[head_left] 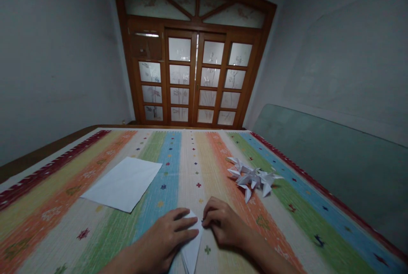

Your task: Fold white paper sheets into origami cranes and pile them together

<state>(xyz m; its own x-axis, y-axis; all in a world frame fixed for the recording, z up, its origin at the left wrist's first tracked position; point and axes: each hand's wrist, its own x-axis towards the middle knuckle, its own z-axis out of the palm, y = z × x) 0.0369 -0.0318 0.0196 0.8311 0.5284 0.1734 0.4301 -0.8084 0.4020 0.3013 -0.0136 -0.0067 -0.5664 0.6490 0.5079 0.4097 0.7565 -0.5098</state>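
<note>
A: Where's the folded white paper [191, 252] sitting?

B: On the striped woven cloth [204, 167], between both hands.

A: How's the grip?

B: The left hand [168, 233] is lying over it, clamped or not I can't tell; the right hand [225, 223] is pinching its tip, steadying the fold evenly.

Folded paper [191, 250], lower centre: white, matt, smooth. Loose sheet [123, 184], left: same paper. Striped cloth [188, 167], centre: woven, matt, rough. Door frame [194, 21], top: varnished wood, glossy.

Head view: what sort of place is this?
Probably a room in a home, perhaps a bedroom: a striped woven cover spread over a broad surface, glazed wooden double doors, and plain plastered walls.
</note>
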